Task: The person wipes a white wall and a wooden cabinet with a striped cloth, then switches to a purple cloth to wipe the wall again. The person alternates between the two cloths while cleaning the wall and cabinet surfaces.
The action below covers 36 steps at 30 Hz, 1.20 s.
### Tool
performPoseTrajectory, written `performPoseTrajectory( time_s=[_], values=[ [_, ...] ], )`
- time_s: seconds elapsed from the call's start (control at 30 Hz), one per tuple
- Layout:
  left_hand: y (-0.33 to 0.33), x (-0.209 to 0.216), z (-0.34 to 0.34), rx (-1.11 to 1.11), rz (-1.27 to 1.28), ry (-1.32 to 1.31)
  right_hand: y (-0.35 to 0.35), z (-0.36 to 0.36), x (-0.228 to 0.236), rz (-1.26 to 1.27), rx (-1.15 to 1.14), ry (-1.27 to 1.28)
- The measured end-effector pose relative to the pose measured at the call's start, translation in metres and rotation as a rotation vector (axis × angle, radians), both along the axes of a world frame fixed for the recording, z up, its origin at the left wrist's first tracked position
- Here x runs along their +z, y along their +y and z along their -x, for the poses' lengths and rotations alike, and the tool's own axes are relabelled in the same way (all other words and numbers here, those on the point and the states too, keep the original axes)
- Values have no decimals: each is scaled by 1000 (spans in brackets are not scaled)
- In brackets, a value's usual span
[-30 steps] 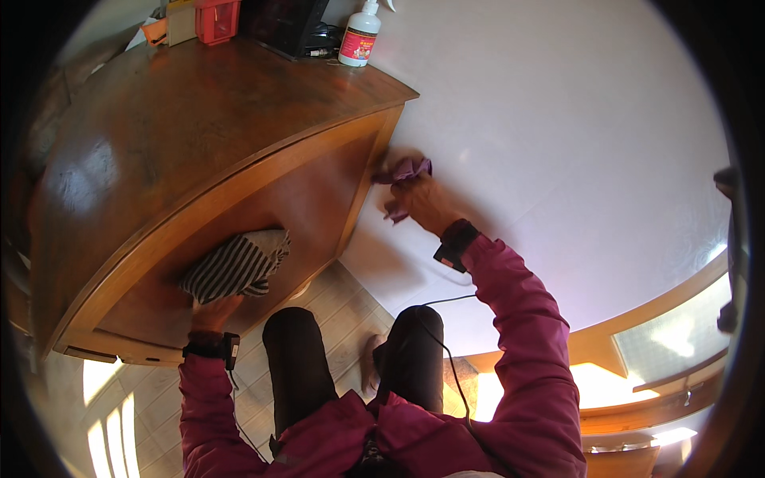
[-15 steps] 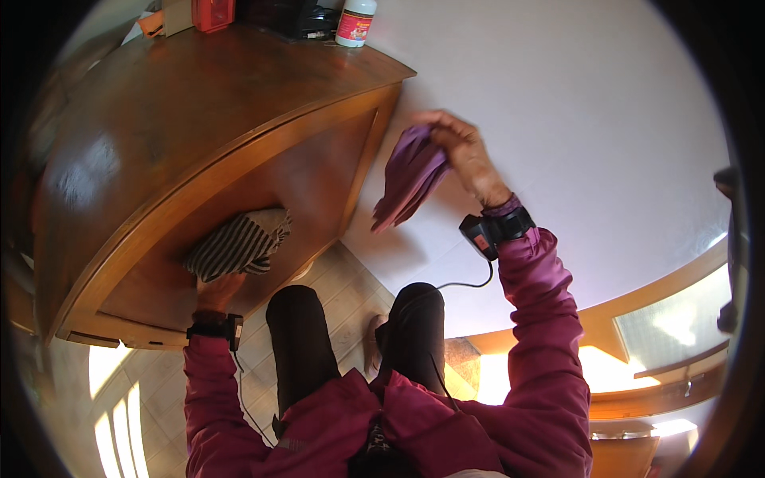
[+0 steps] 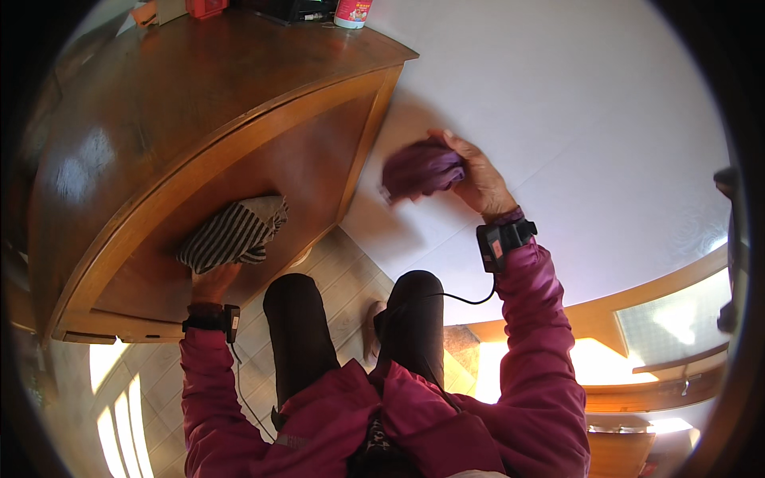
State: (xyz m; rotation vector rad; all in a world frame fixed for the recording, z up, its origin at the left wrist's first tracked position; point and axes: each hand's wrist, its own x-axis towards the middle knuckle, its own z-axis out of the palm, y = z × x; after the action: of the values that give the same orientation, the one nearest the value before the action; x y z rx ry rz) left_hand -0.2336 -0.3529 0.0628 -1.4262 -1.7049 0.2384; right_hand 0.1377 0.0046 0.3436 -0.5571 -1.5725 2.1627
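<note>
My right hand [image 3: 476, 174] grips a folded purple cloth [image 3: 421, 169] in front of the white wall. The cloth hangs bunched to the left of my fingers, and its lower edge is blurred by motion. At the left, my left hand [image 3: 215, 283] holds a black-and-grey striped cloth [image 3: 227, 239] against the brown front of the wooden cabinet, or just before it. The striped cloth hides the fingers of that hand. Black devices with cables are strapped round both wrists.
The wooden cabinet [image 3: 159, 103] curves across the left side. On its top stand a white bottle with a red label [image 3: 351, 12], a red box [image 3: 205, 6] and a black object [image 3: 291, 9]. A white wall [image 3: 574, 143] fills the right. Sunlight falls on the tiled floor [image 3: 331, 259].
The purple cloth has swung from hanging down to lying more sideways as my right hand turned and lowered slightly. My left hand, with the striped cloth, shifted slightly left and up.
</note>
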Motion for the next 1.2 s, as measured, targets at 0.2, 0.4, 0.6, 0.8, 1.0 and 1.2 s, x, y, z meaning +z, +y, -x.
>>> performPoseTrajectory(
  time_s=[0.2, 0.4, 0.6, 0.8, 1.0, 1.2],
  values=[
    [-1, -16, 14, -247, -270, -2, -18, -8, -59, -56, -136, -416],
    [-20, -22, 11, -70, 142, -679, -15, -15, -62, -23, -219, -114],
    [-23, -50, 29, 258, 486, -1059, -45, -65, 84, -934, -965, 127],
    [-21, -16, 2, 91, 86, -1491, -52, -90, 179, -2133, -1540, -115],
    [-19, 8, -5, -4, -30, -1324, 6, -63, 160, -2355, -1732, -739],
    [3, -1, 10, -67, -123, -699, 24, 6, 80, -2345, -1239, -638]
  ],
)
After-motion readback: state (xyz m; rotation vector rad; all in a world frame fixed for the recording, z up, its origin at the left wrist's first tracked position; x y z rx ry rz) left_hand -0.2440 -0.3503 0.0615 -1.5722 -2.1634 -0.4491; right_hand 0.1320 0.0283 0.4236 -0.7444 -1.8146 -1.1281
